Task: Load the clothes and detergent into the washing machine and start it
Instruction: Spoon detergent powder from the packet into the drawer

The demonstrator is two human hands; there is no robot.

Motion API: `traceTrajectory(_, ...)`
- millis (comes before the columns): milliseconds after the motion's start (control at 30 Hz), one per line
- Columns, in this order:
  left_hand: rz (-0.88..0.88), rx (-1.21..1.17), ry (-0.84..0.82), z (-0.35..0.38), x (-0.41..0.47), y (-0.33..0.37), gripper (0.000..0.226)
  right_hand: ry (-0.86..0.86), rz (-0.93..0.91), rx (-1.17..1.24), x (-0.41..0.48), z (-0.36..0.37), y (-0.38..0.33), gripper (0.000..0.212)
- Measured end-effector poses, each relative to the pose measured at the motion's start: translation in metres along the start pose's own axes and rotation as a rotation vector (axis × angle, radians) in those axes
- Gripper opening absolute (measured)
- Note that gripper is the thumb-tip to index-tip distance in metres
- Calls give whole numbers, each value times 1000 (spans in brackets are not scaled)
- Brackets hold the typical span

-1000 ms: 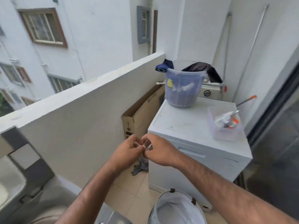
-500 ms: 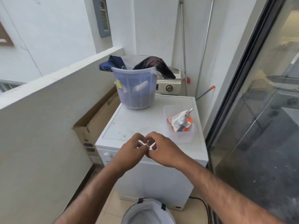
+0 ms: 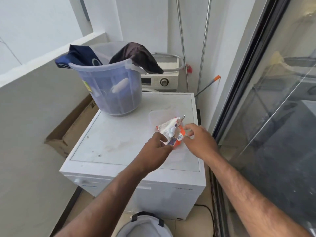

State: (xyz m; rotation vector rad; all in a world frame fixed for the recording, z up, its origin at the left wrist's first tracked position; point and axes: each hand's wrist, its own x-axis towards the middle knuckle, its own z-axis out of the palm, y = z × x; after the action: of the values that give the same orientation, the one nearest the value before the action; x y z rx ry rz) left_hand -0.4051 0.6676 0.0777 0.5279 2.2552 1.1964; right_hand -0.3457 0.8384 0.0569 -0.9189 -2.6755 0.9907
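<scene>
A white and orange detergent packet point(image 3: 171, 130) sits in a clear plastic tub point(image 3: 159, 115) on top of a white appliance point(image 3: 119, 134). My left hand point(image 3: 156, 147) pinches the packet's lower corner. My right hand point(image 3: 198, 141) hovers at the packet's right edge with fingers apart, and whether it touches is unclear. A translucent blue bucket point(image 3: 111, 89) stands at the back left of the top, with a navy garment point(image 3: 78, 57) and a dark garment point(image 3: 138, 57) draped over its rim. Behind it is a washing machine point(image 3: 160, 81) with a dial.
A flattened cardboard box point(image 3: 73, 124) leans between the appliance and the balcony wall point(image 3: 34, 117). A glass sliding door point(image 3: 273, 100) runs along the right. Two metal poles point(image 3: 205, 40) and an orange-tipped stick point(image 3: 207, 84) stand in the back corner. A white laundry basket point(image 3: 145, 226) sits on the floor.
My hands were together in front of the appliance; they have separated and moved forward to the detergent packet. The view has swung right and down toward the appliance top.
</scene>
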Motion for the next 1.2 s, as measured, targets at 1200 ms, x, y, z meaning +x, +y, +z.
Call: traceTrajectory(1200, -385, -22, 4, 57, 173, -31, 108, 145, 45, -331, 48, 60, 2, 31)
